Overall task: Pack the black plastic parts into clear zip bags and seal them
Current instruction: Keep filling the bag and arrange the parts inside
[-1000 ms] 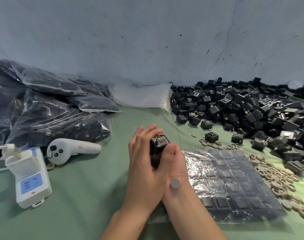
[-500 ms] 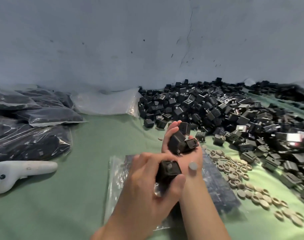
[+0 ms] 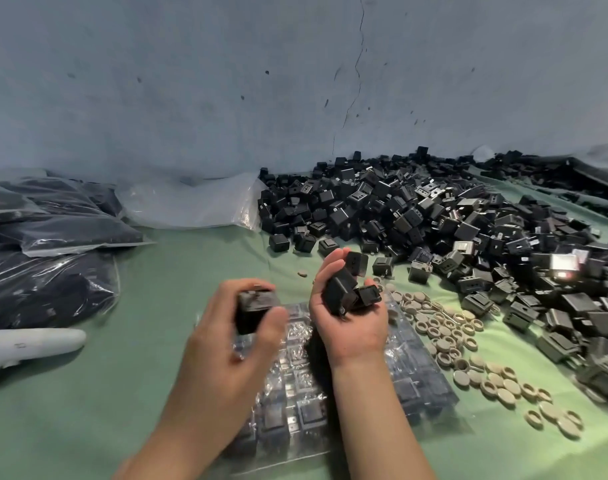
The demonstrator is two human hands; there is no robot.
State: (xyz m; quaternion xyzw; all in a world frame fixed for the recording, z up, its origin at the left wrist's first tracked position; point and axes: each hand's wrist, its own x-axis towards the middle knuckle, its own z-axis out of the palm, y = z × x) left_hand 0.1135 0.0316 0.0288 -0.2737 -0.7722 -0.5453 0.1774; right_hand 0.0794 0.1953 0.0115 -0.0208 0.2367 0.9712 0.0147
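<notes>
My left hand [image 3: 233, 341] grips a black plastic part [image 3: 252, 308] between thumb and fingers, blurred by motion. My right hand [image 3: 347, 317], palm up, cradles several black parts [image 3: 344, 292] with its fingers curled round them. Both hands hover over a clear zip bag [image 3: 420, 375] lying flat on the green table, with black parts in rows inside it. A large heap of loose black parts [image 3: 434, 216] spreads across the right and back of the table.
Filled clear bags of black parts [image 3: 53, 258] are stacked at the left. An empty clear bag [image 3: 191, 202] leans on the wall. Beige round caps [image 3: 468, 358] lie scattered right of the flat bag. A white controller [image 3: 25, 344] lies at the left edge.
The hands, pressed together a second ago, have separated. My left hand took one part and moved left; my right hand opened palm up with the other parts. The view shifted to the right.
</notes>
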